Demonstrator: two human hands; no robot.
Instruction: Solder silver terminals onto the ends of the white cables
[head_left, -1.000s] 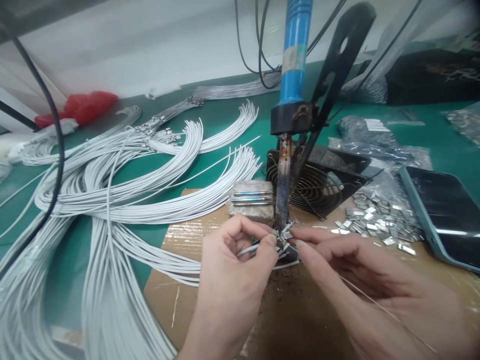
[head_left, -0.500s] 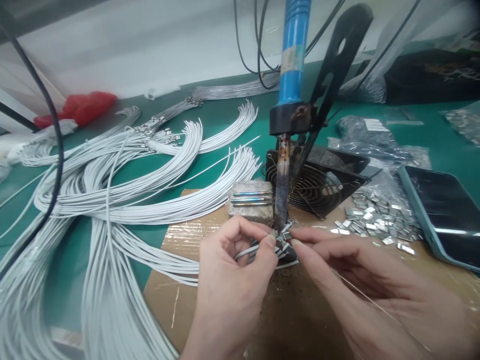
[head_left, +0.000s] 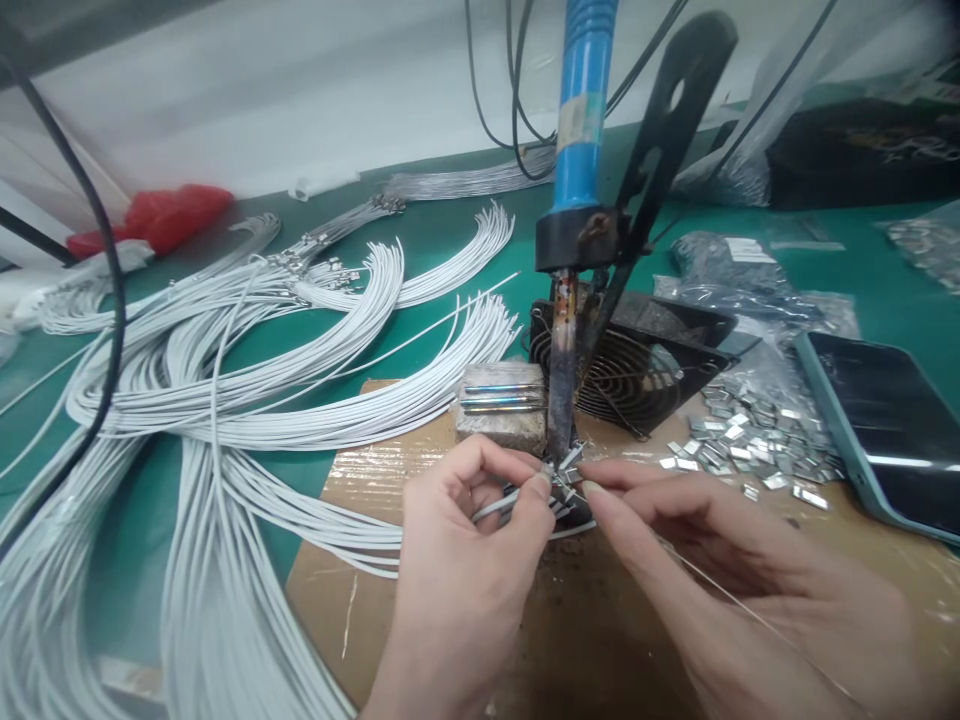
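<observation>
My left hand [head_left: 469,545] pinches the ends of white cables [head_left: 491,508] between thumb and forefinger, just below the tip of a blue-handled soldering iron [head_left: 561,380]. The iron hangs upright in a black metal holder [head_left: 675,120]. To the right, my right hand [head_left: 720,560] has its thumb and forefinger closed on a thin wire [head_left: 742,603], which trails back across the palm. Its fingertips nearly meet my left ones at the iron's tip. Small metal pieces at the cable ends are partly hidden by the fingers.
Bundles of white cables [head_left: 300,415] spread over the green table [head_left: 442,255] at left. A grey block [head_left: 499,430] with metal rods and a black fan [head_left: 637,360] stand behind my hands. Loose metal clips [head_left: 750,440] and a phone [head_left: 885,430] lie at right.
The camera view has shifted very slightly. Both hands hold almost the same pose at the iron's tip, and nothing was let go.
</observation>
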